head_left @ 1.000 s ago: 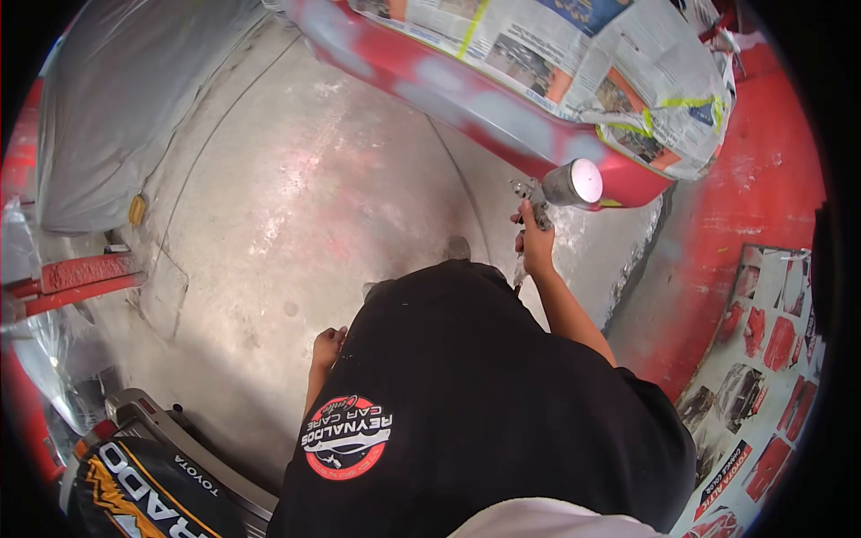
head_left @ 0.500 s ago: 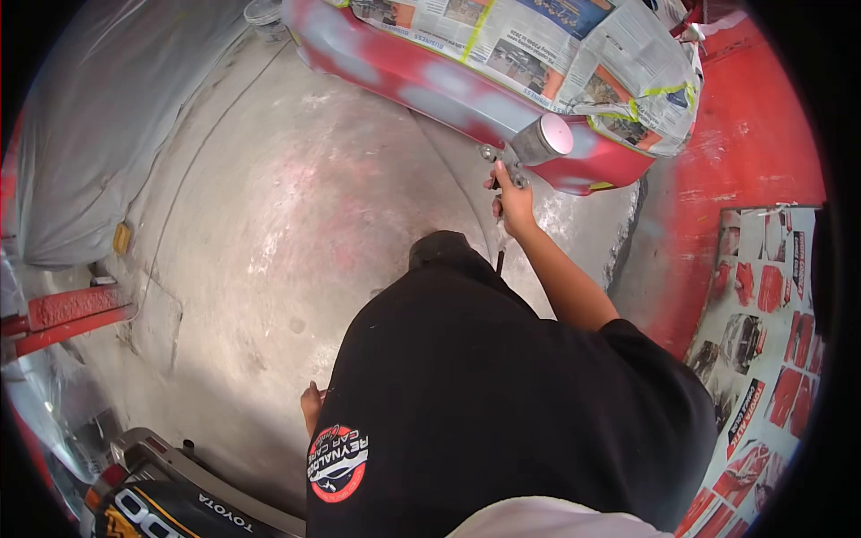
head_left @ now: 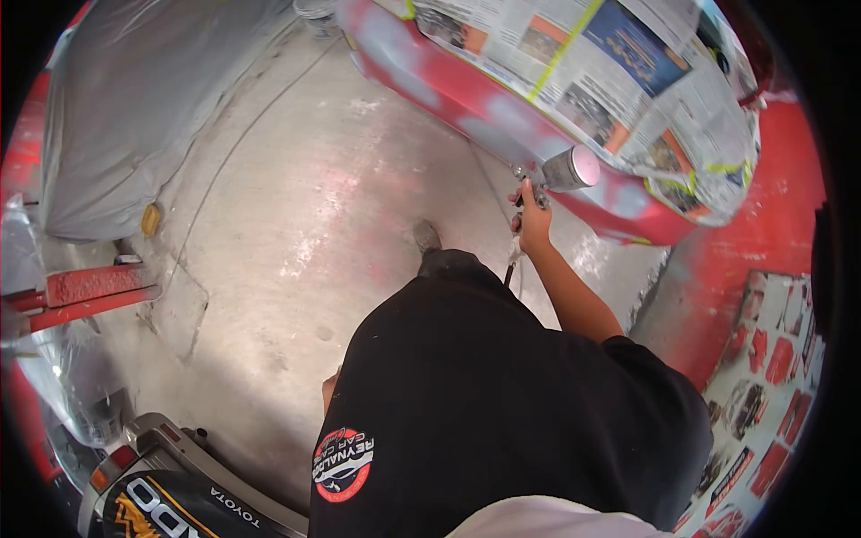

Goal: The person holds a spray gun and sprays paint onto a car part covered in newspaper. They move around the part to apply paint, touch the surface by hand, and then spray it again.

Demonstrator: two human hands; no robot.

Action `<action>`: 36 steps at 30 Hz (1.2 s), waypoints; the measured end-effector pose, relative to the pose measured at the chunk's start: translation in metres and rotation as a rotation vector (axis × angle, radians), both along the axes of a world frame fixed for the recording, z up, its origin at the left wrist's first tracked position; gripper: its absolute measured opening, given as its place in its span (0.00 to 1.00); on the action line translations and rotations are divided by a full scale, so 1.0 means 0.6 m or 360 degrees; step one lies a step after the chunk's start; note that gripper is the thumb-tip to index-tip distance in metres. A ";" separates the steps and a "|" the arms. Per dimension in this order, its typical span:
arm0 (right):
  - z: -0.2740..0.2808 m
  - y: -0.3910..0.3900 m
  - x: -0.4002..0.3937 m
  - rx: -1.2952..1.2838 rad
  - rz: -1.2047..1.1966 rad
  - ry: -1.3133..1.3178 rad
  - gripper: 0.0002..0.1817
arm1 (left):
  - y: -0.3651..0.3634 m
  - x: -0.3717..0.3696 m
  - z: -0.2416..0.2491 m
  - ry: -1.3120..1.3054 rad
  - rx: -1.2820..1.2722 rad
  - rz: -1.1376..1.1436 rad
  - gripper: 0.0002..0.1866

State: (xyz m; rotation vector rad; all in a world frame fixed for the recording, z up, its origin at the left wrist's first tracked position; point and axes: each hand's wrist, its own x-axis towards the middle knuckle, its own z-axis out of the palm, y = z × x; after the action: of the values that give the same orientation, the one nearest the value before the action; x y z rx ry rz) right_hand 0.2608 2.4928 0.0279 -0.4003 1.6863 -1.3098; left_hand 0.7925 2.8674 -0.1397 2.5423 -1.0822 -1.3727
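My right hand (head_left: 535, 222) is wrapped round the handle of a spray gun (head_left: 567, 170), whose cup has a pale pink lid. A hose runs down from the grip. Close in front of the gun is a red car bumper (head_left: 489, 125) with grey patches along it. Newspaper (head_left: 587, 63) held by yellow-green tape covers the part above the painted strip. Only a small piece of my left hand (head_left: 330, 393) shows beside my black shirt, and its fingers are hidden.
Grey plastic sheeting (head_left: 134, 117) hangs at the upper left, above a red metal stand (head_left: 94, 287). A dark Toyota vehicle part (head_left: 193, 493) occupies the lower left. On the right lies a banner printed with car pictures (head_left: 762, 394). A bucket (head_left: 316, 16) stands at the top.
The view has shifted, so the bumper and floor appear lower and further right. My right hand still grips the spray gun beside the bumper. Less of my left hand shows; a shoe now appears.
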 end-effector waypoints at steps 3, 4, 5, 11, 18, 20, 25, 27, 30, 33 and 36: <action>-0.017 -0.082 0.025 0.0033 0.0164 -0.0041 0.24 | -0.075 0.011 0.035 -0.0060 0.0038 0.0053 0.39; -0.019 -0.104 0.032 0.0057 0.0218 -0.0053 0.24 | -0.101 0.017 0.046 -0.0087 0.0061 0.0057 0.40; -0.012 -0.123 0.043 0.0057 0.0285 -0.0051 0.24 | -0.118 0.026 0.050 -0.0111 0.0092 0.0056 0.41; -0.005 -0.237 0.094 -0.0006 0.0528 -0.0065 0.26 | -0.281 0.018 0.083 0.0073 -0.0171 0.0285 0.30; 0.017 -0.342 0.151 -0.0038 0.0578 -0.0013 0.25 | -0.458 0.002 0.116 0.0201 -0.0031 0.0137 0.25; 0.013 -0.376 0.169 -0.0053 0.0566 0.0023 0.24 | -0.476 0.047 0.078 0.0210 0.0016 0.0038 0.26; 0.027 -0.451 0.238 -0.0099 0.0387 0.0083 0.23 | -0.544 0.201 -0.013 0.0103 0.0032 -0.0296 0.28; 0.040 -0.482 0.281 -0.0176 0.0246 0.0098 0.22 | -0.578 0.284 -0.050 0.0028 0.0016 -0.0471 0.28; 0.075 -0.511 0.346 -0.0149 0.0074 0.0116 0.22 | -0.641 0.430 -0.106 -0.0168 -0.0062 -0.0840 0.29; 0.108 -0.547 0.394 -0.0179 -0.0022 0.0173 0.22 | -0.761 0.556 -0.109 -0.0252 -0.0120 -0.0951 0.31; 0.124 -0.561 0.431 -0.0209 -0.0091 0.0196 0.22 | -0.946 0.582 0.085 0.0020 0.0044 -0.0313 0.33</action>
State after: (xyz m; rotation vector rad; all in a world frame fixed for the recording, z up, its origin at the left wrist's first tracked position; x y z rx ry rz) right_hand 0.5192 2.1560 0.1025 -0.5225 1.7291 -1.4692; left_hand 1.1420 2.2999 -0.0885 2.4988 -1.3516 -1.4534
